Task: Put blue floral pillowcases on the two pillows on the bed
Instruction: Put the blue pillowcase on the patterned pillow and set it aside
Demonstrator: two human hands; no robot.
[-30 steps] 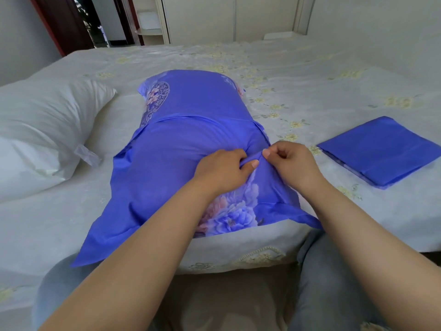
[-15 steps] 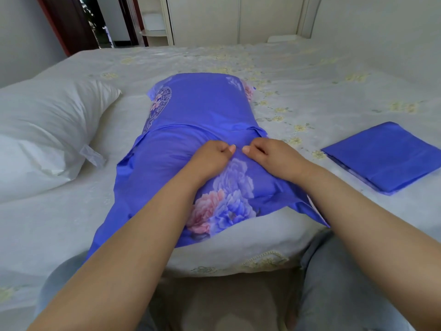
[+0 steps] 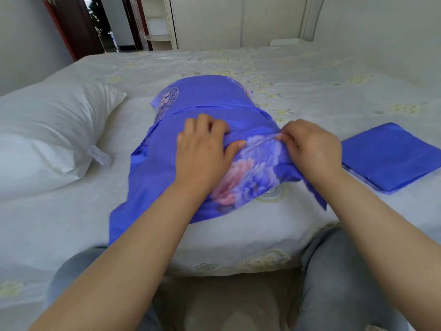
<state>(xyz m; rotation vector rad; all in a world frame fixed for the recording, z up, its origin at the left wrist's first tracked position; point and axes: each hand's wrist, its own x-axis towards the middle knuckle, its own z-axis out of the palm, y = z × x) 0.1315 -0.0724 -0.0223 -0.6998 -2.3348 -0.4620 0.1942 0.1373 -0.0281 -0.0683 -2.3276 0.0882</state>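
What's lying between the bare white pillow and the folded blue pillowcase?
In the head view, the pillow in its blue floral pillowcase lies between the white pillow and folded pillowcase, with both hands on it.

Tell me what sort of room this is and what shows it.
Most likely a home bedroom. A wide bed with a pale embroidered cover fills the view, a bare white pillow lies on it, and pale wardrobe doors stand along the far wall beside an open doorway.
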